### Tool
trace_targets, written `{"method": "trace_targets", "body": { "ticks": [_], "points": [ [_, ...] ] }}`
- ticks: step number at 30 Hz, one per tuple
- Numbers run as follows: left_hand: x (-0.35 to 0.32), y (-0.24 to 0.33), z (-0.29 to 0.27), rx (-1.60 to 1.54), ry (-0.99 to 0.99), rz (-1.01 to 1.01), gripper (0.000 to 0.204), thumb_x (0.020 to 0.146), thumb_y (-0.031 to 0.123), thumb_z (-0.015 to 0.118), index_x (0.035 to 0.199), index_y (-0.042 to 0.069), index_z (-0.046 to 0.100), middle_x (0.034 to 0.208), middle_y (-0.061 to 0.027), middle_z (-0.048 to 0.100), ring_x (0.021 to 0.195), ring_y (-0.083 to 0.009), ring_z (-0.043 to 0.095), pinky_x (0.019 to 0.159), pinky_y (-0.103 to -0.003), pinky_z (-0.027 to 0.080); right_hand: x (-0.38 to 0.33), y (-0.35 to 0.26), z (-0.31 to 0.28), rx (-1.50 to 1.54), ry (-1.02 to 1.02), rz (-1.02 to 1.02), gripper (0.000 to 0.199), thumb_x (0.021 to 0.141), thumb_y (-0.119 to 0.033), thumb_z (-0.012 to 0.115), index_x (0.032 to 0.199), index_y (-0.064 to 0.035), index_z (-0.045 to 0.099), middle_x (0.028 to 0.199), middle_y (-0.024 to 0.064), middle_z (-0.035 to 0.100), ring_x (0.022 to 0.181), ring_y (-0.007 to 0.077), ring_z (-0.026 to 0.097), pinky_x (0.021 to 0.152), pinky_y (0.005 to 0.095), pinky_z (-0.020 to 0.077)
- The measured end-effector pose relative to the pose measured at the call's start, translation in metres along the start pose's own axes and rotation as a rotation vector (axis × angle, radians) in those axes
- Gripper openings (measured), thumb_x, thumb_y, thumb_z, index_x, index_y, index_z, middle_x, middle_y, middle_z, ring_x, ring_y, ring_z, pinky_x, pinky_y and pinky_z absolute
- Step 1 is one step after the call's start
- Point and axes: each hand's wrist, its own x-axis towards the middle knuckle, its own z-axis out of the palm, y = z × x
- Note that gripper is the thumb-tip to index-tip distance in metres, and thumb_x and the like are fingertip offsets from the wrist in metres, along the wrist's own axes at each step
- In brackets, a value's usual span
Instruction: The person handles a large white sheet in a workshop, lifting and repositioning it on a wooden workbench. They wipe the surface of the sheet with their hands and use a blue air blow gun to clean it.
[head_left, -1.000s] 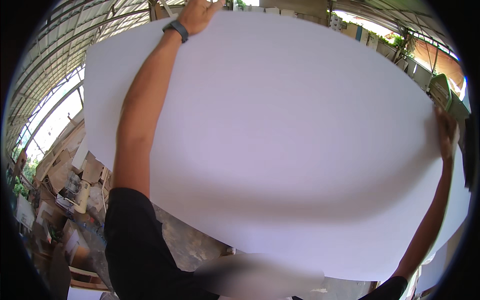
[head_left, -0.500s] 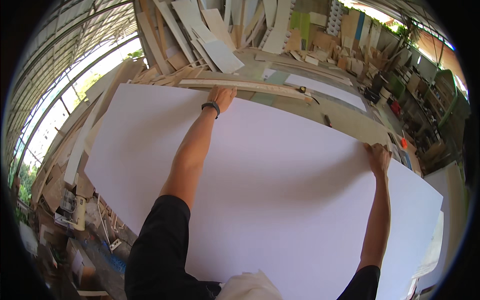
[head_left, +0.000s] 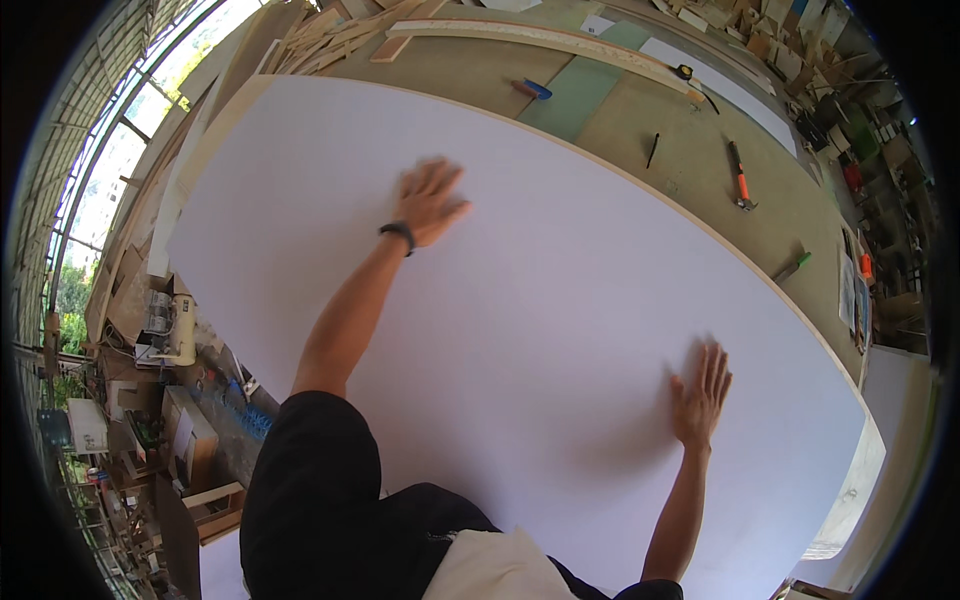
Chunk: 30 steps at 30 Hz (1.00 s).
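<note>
A large white panel (head_left: 540, 320) fills the middle of the view, its far long side showing a pale wood-coloured edge. My left hand (head_left: 430, 203) lies on its upper left part, fingers spread, a dark band around the wrist. Farther right and nearer, my right hand (head_left: 702, 395) rests on the same white face with its fingers stretched out. Neither hand grips anything. Slight blur softens the left fingers.
Beyond the panel, the worktable (head_left: 640, 125) bears a hammer (head_left: 741, 178), a blue-bladed tool (head_left: 532, 90), a black pen-like stick (head_left: 653, 150), a green-handled tool (head_left: 793, 266), a tape measure (head_left: 683, 72) and a long wooden strip (head_left: 540, 40). A cream cylindrical machine (head_left: 182, 330) stands at left.
Both hands have let go of the panel's far edge and lie flat on its face, closer to me. More of the table and its tools shows beyond the panel; the view has tilted down.
</note>
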Motion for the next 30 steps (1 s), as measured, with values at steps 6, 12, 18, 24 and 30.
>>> {"method": "trace_targets", "body": {
  "ticks": [6, 12, 18, 24, 30],
  "points": [
    [-0.282, -0.187, -0.015, -0.046, -0.079, -0.892, 0.083, 0.099, 0.074, 0.023, 0.165, 0.025, 0.011, 0.172, -0.01, 0.007, 0.158, -0.033, 0.004, 0.125, -0.057, 0.004, -0.182, 0.25, 0.059, -0.021, 0.157, 0.775, 0.079, 0.101, -0.071, 0.028, 0.164, -0.0233, 0.021, 0.171, 0.0032, 0.016, 0.158, 0.0283, 0.011, 0.124, 0.0553, 0.0087],
    [-0.586, -0.166, 0.036, -0.849, 0.113, -1.546, 0.087, 0.097, 0.074, 0.036, 0.164, 0.022, 0.018, 0.169, -0.0146, 0.018, 0.148, -0.0394, 0.027, 0.117, -0.059, 0.024, -0.26, 0.287, 0.081, -0.164, 0.081, 1.133, 0.092, 0.095, -0.081, 0.022, 0.164, -0.0213, 0.018, 0.171, 0.0058, 0.015, 0.157, 0.0313, 0.013, 0.123, 0.0597, 0.013],
    [-0.768, -0.034, 0.036, -1.532, -0.233, -1.779, 0.075, 0.102, 0.059, 0.046, 0.152, 0.003, 0.042, 0.137, -0.0259, 0.059, 0.109, -0.0426, 0.068, 0.093, -0.057, 0.055, -0.2, 0.162, 0.073, -0.145, 0.064, 0.893, 0.093, 0.097, -0.078, 0.022, 0.165, -0.0142, 0.011, 0.172, 0.0064, 0.009, 0.158, 0.0315, 0.006, 0.123, 0.0609, 0.0075],
    [-0.906, -0.032, 0.086, -1.177, -0.669, -1.763, 0.05, 0.1, 0.044, 0.061, 0.132, 0.005, 0.062, 0.122, -0.0214, 0.067, 0.102, -0.0406, 0.071, 0.086, -0.055, 0.056, -0.107, -0.034, 0.044, -0.09, 0.022, 0.516, 0.089, 0.102, -0.069, 0.021, 0.163, -0.0055, 0.01, 0.172, 0.0125, 0.006, 0.158, 0.0346, 0.004, 0.124, 0.0585, 0.0048],
    [-0.944, -0.077, 0.085, -1.283, -0.291, -1.749, 0.047, 0.099, 0.039, 0.065, 0.129, 0.003, 0.063, 0.116, -0.0178, 0.07, 0.096, -0.0363, 0.073, 0.081, -0.049, 0.058, -0.023, -0.28, 0.038, -0.068, 0.031, 0.205, 0.089, 0.102, -0.069, 0.022, 0.163, -0.0044, 0.014, 0.171, 0.0137, 0.009, 0.158, 0.0365, 0.002, 0.125, 0.058, 0.0012]
  ]
}}
